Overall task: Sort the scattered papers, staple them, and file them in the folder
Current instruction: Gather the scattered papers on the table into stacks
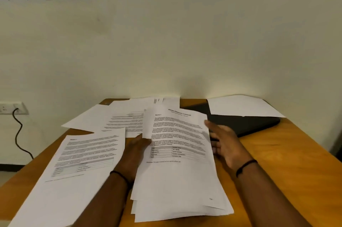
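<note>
Left hand (136, 150) grips stack of papers (177, 167) (near table (277, 162) front edge); right hand (224, 145) fingers spread wide, touching stack's right side.

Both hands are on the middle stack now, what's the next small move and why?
Probably square the stack between left hand and right hand: its lower edges are fanned unevenly, and loose sheets still lie to the left to add.

Cream wall (185, 32) behind wooden table (286, 162); socket (13, 108) at left.
</note>
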